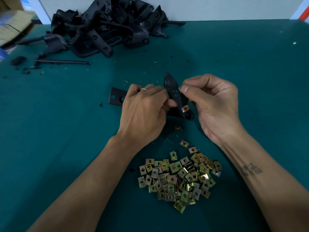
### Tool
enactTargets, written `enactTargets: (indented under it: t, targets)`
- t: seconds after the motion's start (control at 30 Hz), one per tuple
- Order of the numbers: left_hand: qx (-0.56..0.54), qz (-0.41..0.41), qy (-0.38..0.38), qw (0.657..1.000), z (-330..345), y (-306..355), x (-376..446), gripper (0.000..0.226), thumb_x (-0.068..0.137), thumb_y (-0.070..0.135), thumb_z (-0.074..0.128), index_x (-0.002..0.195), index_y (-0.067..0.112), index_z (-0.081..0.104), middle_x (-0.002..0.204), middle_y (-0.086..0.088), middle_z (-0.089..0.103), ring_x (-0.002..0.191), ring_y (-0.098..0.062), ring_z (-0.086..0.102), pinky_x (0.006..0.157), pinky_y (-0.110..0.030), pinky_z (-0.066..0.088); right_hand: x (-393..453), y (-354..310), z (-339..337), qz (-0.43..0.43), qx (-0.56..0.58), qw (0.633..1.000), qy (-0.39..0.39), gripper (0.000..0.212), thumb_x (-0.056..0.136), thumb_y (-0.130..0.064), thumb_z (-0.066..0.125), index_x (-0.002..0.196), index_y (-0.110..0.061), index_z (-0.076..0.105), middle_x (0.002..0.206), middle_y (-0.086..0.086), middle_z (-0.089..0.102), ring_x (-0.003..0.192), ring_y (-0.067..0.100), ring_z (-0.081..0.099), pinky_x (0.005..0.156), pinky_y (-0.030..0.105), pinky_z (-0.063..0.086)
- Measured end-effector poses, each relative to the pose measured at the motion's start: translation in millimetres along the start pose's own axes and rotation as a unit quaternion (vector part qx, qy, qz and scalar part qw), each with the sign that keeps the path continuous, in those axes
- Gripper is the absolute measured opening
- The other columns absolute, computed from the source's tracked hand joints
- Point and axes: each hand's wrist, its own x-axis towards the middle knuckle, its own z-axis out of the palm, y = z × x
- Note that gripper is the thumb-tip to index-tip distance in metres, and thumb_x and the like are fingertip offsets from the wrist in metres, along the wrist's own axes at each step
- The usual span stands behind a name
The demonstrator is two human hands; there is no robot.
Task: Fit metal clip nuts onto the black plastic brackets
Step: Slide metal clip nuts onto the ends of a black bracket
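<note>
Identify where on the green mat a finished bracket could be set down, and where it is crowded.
Free: the green mat right of the black plastic bracket heap, and the stretch left of the left forearm. Crowded: the far left corner under that heap, and the near middle, where brass-coloured metal clip nuts lie between the forearms.

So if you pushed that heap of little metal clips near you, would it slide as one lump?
Probably not. The clip nuts lie loose and overlapping, so they would likely scatter. Each looks like thin folded metal, so likely light. Their flat shape suggests sliding on the green mat, not rolling.
</note>
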Motion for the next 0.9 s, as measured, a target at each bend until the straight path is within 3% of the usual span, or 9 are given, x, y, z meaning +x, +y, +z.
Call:
enactTargets:
  t: [0.07,0.2,0.37,0.43,0.5,0.63,0.77,0.9]
  targets:
    - [0.004,0.001,-0.001,1.000,0,1,0,0.027,0.099,0.018,0.050,0.075,0.014,0.060,0.079,0.004,0.067,0.073,-0.022,0.057,0.076,-0.037,0.032,-1,0,2,0.005,-0.006,1.000,-0.001,0.021,0.077,-0.001,0.077,0.069,-0.020,0.076,0.076,0.000,0.072,0.077,0.017,0.066,0.080,0.036,0.057]
    - [-0.007,-0.011,0.007,1.000,0,1,0,0.022,0.098,0.015,0.053,0.077,0.014,0.061,0.079,0.004,0.067,0.074,-0.024,0.059,0.075,-0.040,0.035,-8,0,12,0.019,0.014,0.999,0.027,0.016,0.078,-0.005,0.076,0.070,-0.019,0.075,0.082,0.009,0.072,0.085,0.033,0.066,0.093,0.063,0.053]
    - [-0.022,-0.014,0.028,0.999,-1,0,-1,0.021,0.097,0.010,0.056,0.078,0.019,0.061,0.076,0.007,0.065,0.071,-0.022,0.058,0.072,-0.038,0.035,-15,-5,13,0.037,0.043,0.998,-0.024,0.014,0.089,-0.012,0.062,0.075,-0.008,0.063,0.096,0.030,0.062,0.090,0.044,0.058,0.092,0.073,0.043]
    - [-0.021,-0.011,0.027,0.999,0,0,-1,0.021,0.096,0.009,0.057,0.078,0.018,0.060,0.075,0.005,0.066,0.069,-0.024,0.059,0.071,-0.040,0.037,-15,-5,12,0.035,0.027,0.998,-0.036,0.013,0.089,-0.014,0.058,0.080,-0.005,0.058,0.104,0.039,0.061,0.101,0.053,0.058,0.101,0.072,0.040]
    - [-0.021,-0.010,0.029,0.999,0,0,-2,0.021,0.095,0.007,0.057,0.077,0.017,0.060,0.073,0.003,0.065,0.066,-0.026,0.058,0.068,-0.040,0.039,-15,-5,13,0.035,0.013,0.999,-0.037,0.011,0.087,-0.016,0.057,0.082,-0.006,0.058,0.110,0.041,0.061,0.112,0.052,0.059,0.106,0.070,0.038]
    - [-0.018,-0.006,0.030,0.999,-3,0,-2,0.022,0.094,0.006,0.057,0.074,0.015,0.059,0.069,0.001,0.063,0.061,-0.026,0.055,0.065,-0.035,0.038,-15,-1,12,0.027,-0.007,0.998,-0.052,0.011,0.086,-0.015,0.055,0.085,-0.008,0.063,0.106,0.037,0.064,0.101,0.039,0.063,0.104,0.069,0.041]
    - [-0.004,0.012,0.022,1.000,-3,1,-1,0.019,0.094,0.009,0.055,0.077,0.014,0.063,0.072,-0.001,0.067,0.063,-0.027,0.058,0.064,-0.034,0.038,-12,0,8,0.024,-0.014,0.997,-0.072,0.008,0.084,-0.018,0.061,0.081,-0.012,0.064,0.114,0.023,0.069,0.105,0.039,0.064,0.104,0.067,0.043]
    - [-0.005,0.005,0.041,0.999,-5,3,-1,0.019,0.090,0.003,0.059,0.074,0.013,0.059,0.069,-0.003,0.062,0.060,-0.026,0.051,0.062,-0.031,0.035,-12,-2,7,0.041,0.038,0.991,-0.120,0.012,0.087,-0.013,0.056,0.091,-0.012,0.067,0.117,0.017,0.070,0.094,0.027,0.066,0.092,0.051,0.049]
